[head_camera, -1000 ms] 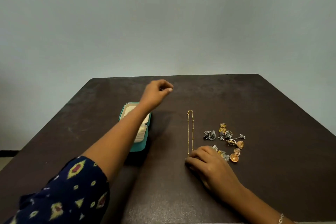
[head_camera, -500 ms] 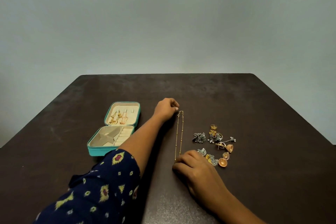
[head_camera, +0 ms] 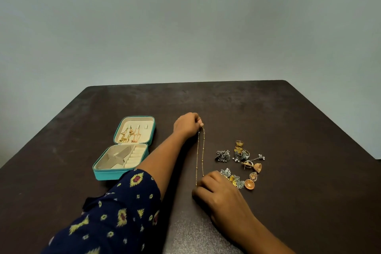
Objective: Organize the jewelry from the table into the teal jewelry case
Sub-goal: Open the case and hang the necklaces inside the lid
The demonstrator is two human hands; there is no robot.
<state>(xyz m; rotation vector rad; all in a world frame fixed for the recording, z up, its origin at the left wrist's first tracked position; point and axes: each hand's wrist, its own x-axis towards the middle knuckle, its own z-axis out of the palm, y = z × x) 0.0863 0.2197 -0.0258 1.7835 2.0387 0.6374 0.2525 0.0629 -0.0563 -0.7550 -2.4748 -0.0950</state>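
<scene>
Head view:
- Your left hand [head_camera: 186, 125], frame centre, pinched far end of gold chain [head_camera: 197, 156] between fingertips.
- Chain lay doubled, stretched straight on dark table [head_camera: 288, 130], running down frame.
- Your right hand [head_camera: 218, 190], lower centre, curled its fingers over near end of chain, holding it there.
- Loose earrings and rings [head_camera: 245, 163] clustered just right of chain, nearest ones touching right hand.
- Teal jewelry case [head_camera: 123, 174] lay open at centre left, gold pieces [head_camera: 128, 135] hung in its lid.
- Patterned sleeve [head_camera: 115, 212] filled lower left.
</scene>
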